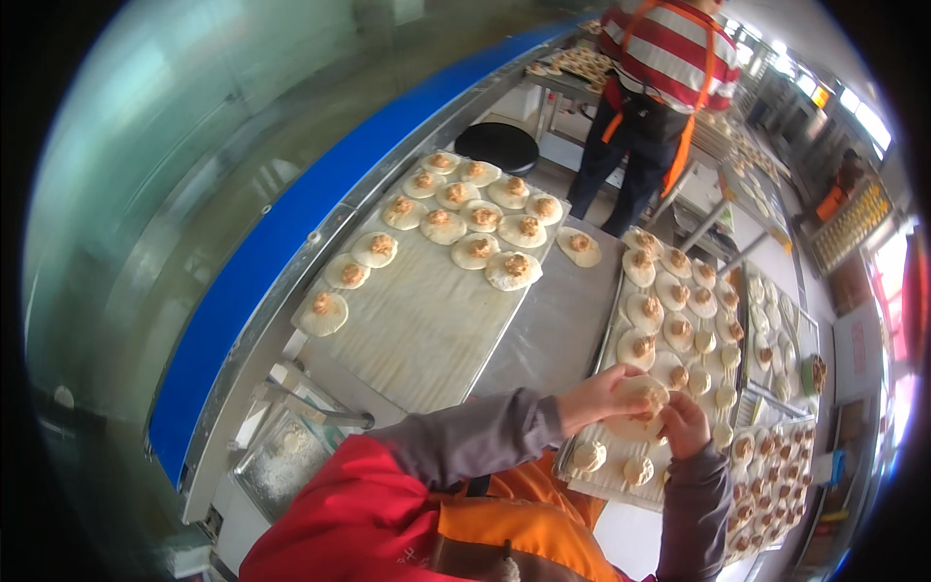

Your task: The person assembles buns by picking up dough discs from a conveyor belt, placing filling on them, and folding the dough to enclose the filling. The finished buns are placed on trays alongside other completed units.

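Above the near end of a right-hand tray (621,494), I hold a dough round with filling (642,400) between both hands. My left hand (593,400) pinches its left edge, and the fingers of my right hand (687,425) close on its right edge. The held round partly hides the tray below. On that tray lie flat dough rounds topped with a brownish filling (644,310), and pleated buns (638,471) sit near its front edge. To the left, a second tray (417,325) bears more topped rounds at its far end and along its left side.
One topped round (579,246) lies on the metal table (543,339) between the trays. A blue-edged conveyor (281,213) runs along the left. A flour-dusted tray (281,466) is at lower left. Ahead stands a person in a striped top (669,58). More filled trays (776,485) are at right.
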Demonstrator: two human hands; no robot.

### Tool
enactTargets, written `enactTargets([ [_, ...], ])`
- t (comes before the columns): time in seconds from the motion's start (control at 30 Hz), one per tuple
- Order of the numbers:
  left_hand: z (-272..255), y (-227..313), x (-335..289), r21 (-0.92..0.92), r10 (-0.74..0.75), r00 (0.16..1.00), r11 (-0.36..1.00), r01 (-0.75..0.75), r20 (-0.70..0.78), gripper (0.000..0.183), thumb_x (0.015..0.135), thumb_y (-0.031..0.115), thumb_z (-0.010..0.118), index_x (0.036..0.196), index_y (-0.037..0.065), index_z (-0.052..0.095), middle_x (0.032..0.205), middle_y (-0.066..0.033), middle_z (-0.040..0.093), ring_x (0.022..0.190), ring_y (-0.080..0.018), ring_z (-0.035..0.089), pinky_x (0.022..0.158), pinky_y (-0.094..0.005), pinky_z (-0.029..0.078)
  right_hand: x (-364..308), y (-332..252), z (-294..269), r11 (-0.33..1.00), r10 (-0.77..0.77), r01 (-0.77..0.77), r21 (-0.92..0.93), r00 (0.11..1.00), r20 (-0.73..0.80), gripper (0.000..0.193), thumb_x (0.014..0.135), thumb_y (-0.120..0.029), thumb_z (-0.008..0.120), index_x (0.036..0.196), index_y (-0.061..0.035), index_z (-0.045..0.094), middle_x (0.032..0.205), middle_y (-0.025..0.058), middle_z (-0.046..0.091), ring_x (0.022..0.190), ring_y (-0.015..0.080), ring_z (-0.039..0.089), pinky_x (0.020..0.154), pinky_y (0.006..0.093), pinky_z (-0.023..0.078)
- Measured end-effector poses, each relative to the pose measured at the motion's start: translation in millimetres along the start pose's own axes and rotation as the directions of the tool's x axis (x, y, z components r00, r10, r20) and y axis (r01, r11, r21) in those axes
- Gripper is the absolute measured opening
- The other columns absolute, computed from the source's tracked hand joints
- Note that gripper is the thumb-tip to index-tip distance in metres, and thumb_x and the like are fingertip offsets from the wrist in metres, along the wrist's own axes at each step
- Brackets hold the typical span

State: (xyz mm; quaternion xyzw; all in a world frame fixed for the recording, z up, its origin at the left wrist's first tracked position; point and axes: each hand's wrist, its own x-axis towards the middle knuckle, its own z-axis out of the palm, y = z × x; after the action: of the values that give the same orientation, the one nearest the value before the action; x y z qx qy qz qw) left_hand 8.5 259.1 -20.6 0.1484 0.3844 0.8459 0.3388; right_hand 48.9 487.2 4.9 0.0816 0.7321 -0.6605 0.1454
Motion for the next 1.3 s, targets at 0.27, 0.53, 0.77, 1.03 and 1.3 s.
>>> enactTargets([
  [0.27,-2,-3,-101,-0.166,-0.304,0.936,0.947,0.276,-0.179,0.036,0.092,0.017,0.068,0.122,0.003,0.052,0.106,-0.0030,0.062,0.101,-0.0117,0.061,0.089,-0.0280,0.050,-67,32,99,0.998,-0.015,0.007,-0.065,0.991,-0.131,0.018,0.089,0.002,0.063,0.107,0.0015,0.065,0.087,0.0027,0.065,0.076,0.0097,0.062,0.066,0.0241,0.052],
  [0.53,-10,-21,-115,0.300,-0.073,0.950,0.939,0.168,-0.303,0.035,0.089,0.009,0.070,0.119,0.001,0.055,0.107,-0.0038,0.064,0.099,-0.0109,0.062,0.088,-0.0244,0.049,-61,49,117,0.732,-0.528,0.446,-0.514,0.849,-0.015,0.012,0.084,0.000,0.068,0.096,0.0016,0.066,0.080,0.0070,0.062,0.069,0.0140,0.060,0.060,0.0278,0.049],
  [0.77,6,-21,-116,0.609,0.124,0.974,0.793,0.018,-0.190,0.039,0.087,0.012,0.073,0.120,0.000,0.057,0.108,-0.0073,0.066,0.101,-0.0109,0.061,0.089,-0.0254,0.049,-67,50,115,0.926,-0.241,0.206,-0.318,0.967,-0.076,0.012,0.081,0.001,0.066,0.093,-0.0013,0.065,0.082,0.0124,0.061,0.068,0.0258,0.061,0.063,0.0328,0.050],
  [1.03,-9,-38,-114,0.385,-0.154,0.942,0.884,0.266,-0.298,0.037,0.087,0.006,0.070,0.122,0.000,0.059,0.107,-0.0050,0.066,0.096,-0.0101,0.062,0.086,-0.0258,0.051,-62,54,109,0.739,-0.497,0.450,-0.501,0.866,0.044,0.015,0.079,0.000,0.066,0.094,-0.0020,0.065,0.085,0.0115,0.060,0.072,0.0283,0.062,0.064,0.0339,0.050],
  [1.3,-16,-44,-108,0.411,-0.304,0.911,0.820,0.399,-0.278,0.041,0.087,0.006,0.068,0.126,-0.003,0.057,0.104,-0.0117,0.070,0.093,-0.0150,0.066,0.082,-0.0276,0.052,-60,53,104,0.632,-0.538,0.543,-0.553,0.821,0.190,0.024,0.075,0.001,0.067,0.099,-0.0022,0.063,0.085,0.0123,0.061,0.075,0.0293,0.062,0.066,0.0359,0.051],
])
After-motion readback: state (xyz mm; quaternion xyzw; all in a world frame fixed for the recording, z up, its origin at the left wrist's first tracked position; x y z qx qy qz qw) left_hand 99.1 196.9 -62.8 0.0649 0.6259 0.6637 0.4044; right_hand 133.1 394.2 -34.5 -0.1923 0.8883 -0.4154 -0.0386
